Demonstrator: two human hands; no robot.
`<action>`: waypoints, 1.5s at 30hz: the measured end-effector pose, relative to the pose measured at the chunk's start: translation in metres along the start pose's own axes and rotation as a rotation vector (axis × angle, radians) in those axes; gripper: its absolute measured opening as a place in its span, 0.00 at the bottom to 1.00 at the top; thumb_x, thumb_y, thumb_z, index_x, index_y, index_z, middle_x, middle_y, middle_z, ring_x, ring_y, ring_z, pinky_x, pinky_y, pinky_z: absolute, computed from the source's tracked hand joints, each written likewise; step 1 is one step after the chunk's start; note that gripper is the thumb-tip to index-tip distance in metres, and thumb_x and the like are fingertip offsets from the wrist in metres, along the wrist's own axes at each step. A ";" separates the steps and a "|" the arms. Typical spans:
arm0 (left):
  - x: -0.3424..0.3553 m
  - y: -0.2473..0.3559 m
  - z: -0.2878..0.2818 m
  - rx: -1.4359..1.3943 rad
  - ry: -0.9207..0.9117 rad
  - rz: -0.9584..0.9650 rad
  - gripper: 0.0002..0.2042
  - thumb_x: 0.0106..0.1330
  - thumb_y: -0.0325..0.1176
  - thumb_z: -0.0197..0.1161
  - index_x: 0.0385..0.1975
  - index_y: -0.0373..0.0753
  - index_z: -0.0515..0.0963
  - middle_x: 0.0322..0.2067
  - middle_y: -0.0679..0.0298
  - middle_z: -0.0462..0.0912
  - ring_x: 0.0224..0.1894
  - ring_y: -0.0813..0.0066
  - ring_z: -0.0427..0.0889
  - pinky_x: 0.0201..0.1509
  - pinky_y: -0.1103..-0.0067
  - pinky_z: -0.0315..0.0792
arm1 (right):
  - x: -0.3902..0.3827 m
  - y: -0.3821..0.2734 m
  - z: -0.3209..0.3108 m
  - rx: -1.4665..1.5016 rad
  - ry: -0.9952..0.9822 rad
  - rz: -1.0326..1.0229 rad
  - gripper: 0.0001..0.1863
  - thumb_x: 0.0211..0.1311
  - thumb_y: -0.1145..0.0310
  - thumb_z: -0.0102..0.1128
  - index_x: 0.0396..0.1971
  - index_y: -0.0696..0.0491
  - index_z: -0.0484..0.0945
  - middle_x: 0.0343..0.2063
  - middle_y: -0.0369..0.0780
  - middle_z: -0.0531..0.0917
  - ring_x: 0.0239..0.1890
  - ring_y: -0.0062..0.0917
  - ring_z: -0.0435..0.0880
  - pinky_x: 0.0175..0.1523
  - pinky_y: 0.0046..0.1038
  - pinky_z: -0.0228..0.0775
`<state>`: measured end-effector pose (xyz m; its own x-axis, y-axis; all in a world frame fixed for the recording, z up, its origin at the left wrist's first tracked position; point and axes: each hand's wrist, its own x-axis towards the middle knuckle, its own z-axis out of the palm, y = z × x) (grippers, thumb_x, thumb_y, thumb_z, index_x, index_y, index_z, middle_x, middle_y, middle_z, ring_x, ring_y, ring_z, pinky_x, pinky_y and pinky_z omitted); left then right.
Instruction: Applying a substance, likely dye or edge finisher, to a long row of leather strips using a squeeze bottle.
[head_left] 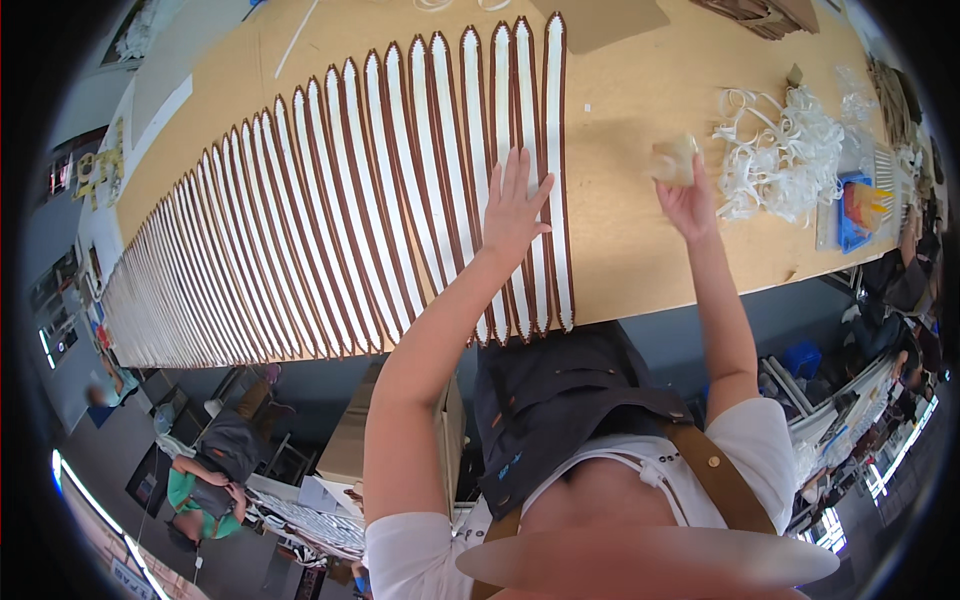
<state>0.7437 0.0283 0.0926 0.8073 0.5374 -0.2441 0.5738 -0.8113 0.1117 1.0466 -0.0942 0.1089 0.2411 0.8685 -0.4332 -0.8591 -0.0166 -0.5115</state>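
Note:
Long, narrow strips (420, 190) with white centres, brown edges and pointed ends lie side by side across the tan table. Their row fans from the far left to just right of the middle. My left hand (515, 208) lies flat over the rightmost strips, fingers spread, holding nothing. Further right, above bare tabletop, my right hand (690, 205) grips a pale yellowish block (676, 160) between thumb and fingers. The block is blurred, so what it is made of cannot be made out. It is apart from the strips.
A tangled heap of white ribbon-like scraps (785, 155) sits right of my right hand. Beyond it stands a blue bin (855, 212) with orange and yellow items. Brown sheet material (600, 20) lies at the far edge. Another person (205, 495) is at lower left, near a cardboard box (350, 430).

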 end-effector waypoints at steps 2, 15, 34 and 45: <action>0.000 0.006 -0.004 0.015 0.000 -0.011 0.48 0.54 0.62 0.71 0.76 0.58 0.62 0.79 0.43 0.45 0.81 0.43 0.40 0.83 0.51 0.38 | -0.034 0.014 -0.012 0.356 -0.147 0.092 0.27 0.78 0.58 0.55 0.67 0.59 0.67 0.60 0.46 0.78 0.58 0.34 0.83 0.65 0.35 0.79; -0.173 0.080 -0.003 -0.655 0.367 0.082 0.09 0.62 0.33 0.71 0.33 0.39 0.77 0.37 0.57 0.78 0.44 0.53 0.78 0.51 0.60 0.70 | -0.175 0.098 -0.007 0.620 0.121 0.164 0.25 0.78 0.58 0.56 0.65 0.57 0.71 0.60 0.46 0.79 0.62 0.39 0.80 0.66 0.36 0.79; -0.613 0.146 0.206 -1.587 0.831 -1.734 0.14 0.72 0.37 0.67 0.24 0.37 0.77 0.21 0.68 0.75 0.21 0.82 0.70 0.25 0.82 0.64 | -0.261 0.246 0.133 0.020 0.151 0.749 0.30 0.75 0.57 0.61 0.68 0.56 0.66 0.62 0.49 0.77 0.63 0.43 0.79 0.67 0.38 0.77; -0.341 0.050 0.144 -1.446 0.608 -1.049 0.13 0.70 0.40 0.66 0.37 0.34 0.84 0.29 0.65 0.86 0.28 0.79 0.81 0.34 0.81 0.74 | -0.280 0.170 0.080 0.177 0.303 0.493 0.27 0.75 0.56 0.59 0.65 0.58 0.69 0.59 0.49 0.79 0.61 0.43 0.81 0.65 0.38 0.79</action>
<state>0.4771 -0.2285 0.0422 -0.1533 0.8795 -0.4506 0.1976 0.4740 0.8581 0.7970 -0.3010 0.2026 -0.1089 0.5991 -0.7933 -0.9582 -0.2757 -0.0767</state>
